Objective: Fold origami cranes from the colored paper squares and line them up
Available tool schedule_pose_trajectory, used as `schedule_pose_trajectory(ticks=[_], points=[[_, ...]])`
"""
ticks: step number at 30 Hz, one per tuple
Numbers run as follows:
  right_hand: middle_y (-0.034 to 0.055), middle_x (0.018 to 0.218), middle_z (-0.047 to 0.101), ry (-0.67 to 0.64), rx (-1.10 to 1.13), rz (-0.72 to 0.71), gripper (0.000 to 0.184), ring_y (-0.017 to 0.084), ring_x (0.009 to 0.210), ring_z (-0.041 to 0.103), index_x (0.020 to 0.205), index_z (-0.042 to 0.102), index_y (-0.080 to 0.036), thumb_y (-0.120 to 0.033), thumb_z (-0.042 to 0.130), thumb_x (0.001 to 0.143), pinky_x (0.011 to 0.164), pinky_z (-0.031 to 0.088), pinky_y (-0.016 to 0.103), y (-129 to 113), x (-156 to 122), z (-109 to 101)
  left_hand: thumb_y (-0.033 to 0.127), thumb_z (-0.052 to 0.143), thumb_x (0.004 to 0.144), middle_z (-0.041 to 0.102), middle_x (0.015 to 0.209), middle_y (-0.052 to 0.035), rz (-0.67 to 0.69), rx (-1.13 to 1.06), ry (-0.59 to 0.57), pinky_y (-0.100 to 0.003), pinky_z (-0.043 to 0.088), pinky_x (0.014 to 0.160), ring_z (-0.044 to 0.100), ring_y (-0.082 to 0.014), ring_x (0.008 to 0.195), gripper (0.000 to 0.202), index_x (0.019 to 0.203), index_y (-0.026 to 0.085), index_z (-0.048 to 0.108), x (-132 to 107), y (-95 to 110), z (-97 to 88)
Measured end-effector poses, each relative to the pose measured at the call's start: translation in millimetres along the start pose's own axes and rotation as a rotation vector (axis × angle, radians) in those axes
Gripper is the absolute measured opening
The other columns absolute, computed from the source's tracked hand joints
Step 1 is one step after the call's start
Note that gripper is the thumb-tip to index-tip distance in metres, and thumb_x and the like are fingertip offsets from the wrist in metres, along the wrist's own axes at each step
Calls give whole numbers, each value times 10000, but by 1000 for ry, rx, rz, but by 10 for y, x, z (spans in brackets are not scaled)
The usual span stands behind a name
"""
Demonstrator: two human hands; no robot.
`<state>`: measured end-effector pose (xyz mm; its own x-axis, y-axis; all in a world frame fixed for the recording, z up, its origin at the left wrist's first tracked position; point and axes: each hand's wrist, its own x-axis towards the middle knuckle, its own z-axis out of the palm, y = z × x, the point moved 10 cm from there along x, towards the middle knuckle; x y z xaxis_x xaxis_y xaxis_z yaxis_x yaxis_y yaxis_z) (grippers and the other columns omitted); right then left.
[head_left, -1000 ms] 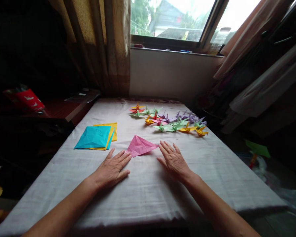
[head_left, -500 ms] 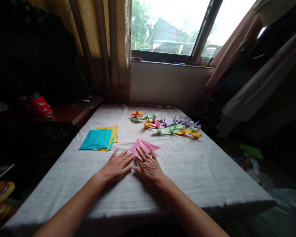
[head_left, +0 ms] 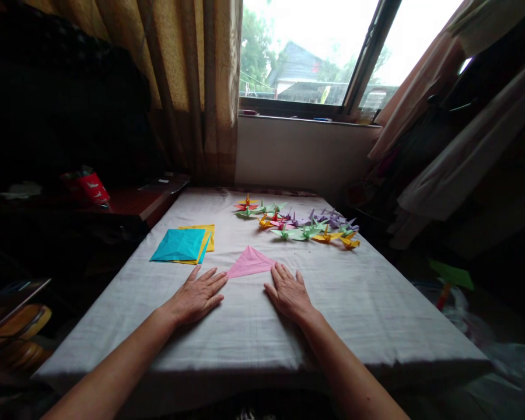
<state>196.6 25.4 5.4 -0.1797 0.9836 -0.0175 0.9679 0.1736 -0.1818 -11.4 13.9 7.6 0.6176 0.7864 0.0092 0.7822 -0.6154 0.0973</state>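
Note:
A pink paper folded into a flat triangle (head_left: 250,263) lies on the cloth-covered table (head_left: 367,315), between my two hands. My left hand (head_left: 196,296) rests flat on the cloth, fingers stretched out, its fingertips by the triangle's left corner. My right hand (head_left: 289,291) also lies flat with fingers apart, its fingertips at the triangle's right corner. Neither hand holds anything.
A teal sheet on yellow sheets (head_left: 182,245) lies at the left of the table. Several folded paper cranes (head_left: 301,224) in many colours sit at the back. A dark side table with a red object (head_left: 90,186) stands left; curtains and a window are behind.
My right hand has slid off the pink paper to its right corner. The paper, puffed up a second ago, now lies pressed flat as a triangle. My left hand stayed put.

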Motion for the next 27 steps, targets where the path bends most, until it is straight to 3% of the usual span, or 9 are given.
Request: schedule_pose_trajectory(ticks=[5,10,15,18,20,24,27], points=[[152,1575,283,9,-4,57,587,286,1464,260,1486,385,-144,-451,346,987,1155,163,572,9,-16,21,464,368,992,471,1492,-66,-36,11,24,-532,65,1188,350,-263,1430,498,1451,287,447,-155,-61,-84],[155,1569,301,28,-15,60,595,283,1458,275,1480,392,-137,-462,338,985,1151,178,573,6,-29,15,426,440,966,496,1476,-76,-111,13,12,-564,157,1167,381,-293,1408,477,1410,262,498,-162,-31,-145],[190,1519,394,122,-61,104,564,311,1414,358,1429,462,-111,-433,361,977,1124,233,571,71,-61,-26,345,488,946,613,1363,-60,-185,54,130,-515,247,1158,492,-265,1327,357,1263,243,617,-256,-109,-319],[212,1483,441,193,-72,93,536,327,1380,400,1405,488,-116,-407,370,971,1097,267,573,76,-73,-51,356,514,920,662,1297,-31,-403,123,236,-395,311,1142,567,-215,1242,348,1232,258,635,-564,-531,-593],[206,1478,449,205,-78,84,517,324,1375,402,1399,492,-138,-399,365,971,1088,272,570,74,-71,-51,366,457,936,664,1286,-66,-532,158,283,-367,349,1107,584,-220,1209,382,1242,213,628,-883,-876,-826],[150,1513,418,124,-86,117,494,283,1404,355,1410,475,-184,-401,360,982,1110,241,529,104,-54,2,339,411,893,636,1278,-203,-884,236,359,-476,420,994,594,-345,1147,488,1270,79,582,-1790,-1672,-1290],[129,1523,406,97,-95,122,481,273,1416,331,1410,472,-202,-409,360,990,1124,217,512,100,-55,-1,441,438,850,572,1270,-347,-1138,258,364,-648,364,933,513,-505,1166,652,1269,-50,534,-2506,-2217,-1419]])
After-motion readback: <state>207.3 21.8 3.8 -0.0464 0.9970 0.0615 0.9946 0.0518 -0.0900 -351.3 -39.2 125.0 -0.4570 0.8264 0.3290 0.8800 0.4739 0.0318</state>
